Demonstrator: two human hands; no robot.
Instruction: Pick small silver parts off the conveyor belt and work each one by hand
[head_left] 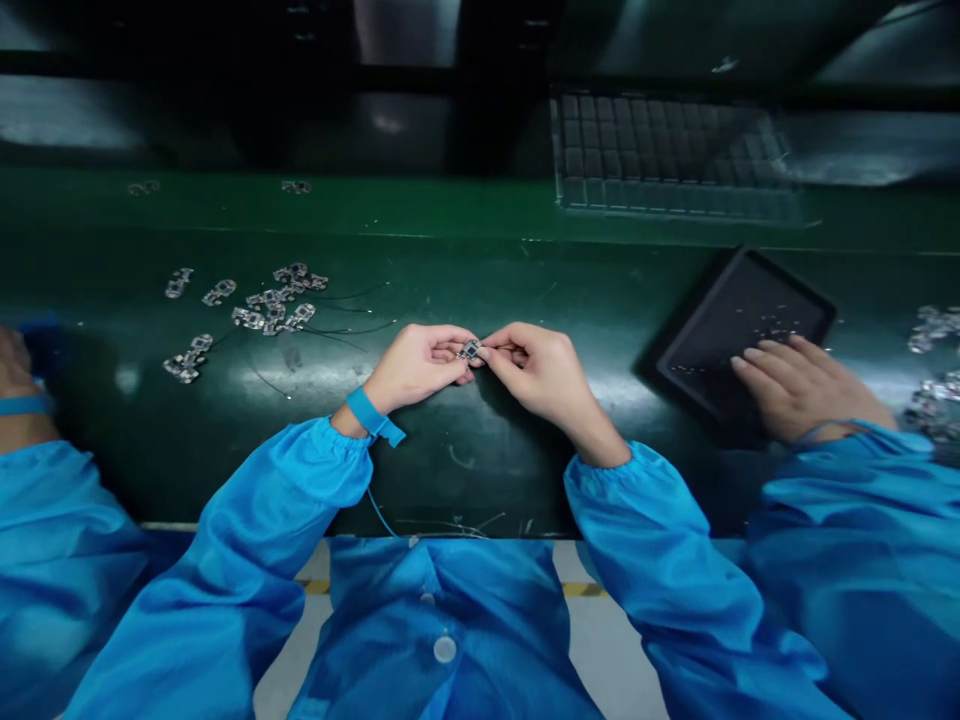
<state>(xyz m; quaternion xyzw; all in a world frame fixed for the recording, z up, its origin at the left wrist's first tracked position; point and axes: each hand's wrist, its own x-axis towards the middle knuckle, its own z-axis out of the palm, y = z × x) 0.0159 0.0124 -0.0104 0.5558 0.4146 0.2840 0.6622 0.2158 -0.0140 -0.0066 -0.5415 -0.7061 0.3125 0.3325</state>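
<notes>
Between my two hands, above the green bench [450,470], is a small circuit board [469,349]. My left hand [424,365] is closed, pinching the board's left side between thumb and fingers; a blue wrist strap [371,415] circles that wrist. From the other side, my right hand [536,365] is also closed, its thumb and index fingertip pressed together at the board's right edge. Whether those right fingertips grip the board itself or a tiny part on it is hidden. Left of my hands lies a loose cluster of similar boards [274,318], some with thin black wires [345,331].
At right, a co-worker's hand [817,385] rests on a black tray [742,300] holding tiny parts. A clear compartment tray [667,150] sits at the back right. More boards [937,400] lie at the far right. Another person's sleeve [67,540] is at far left.
</notes>
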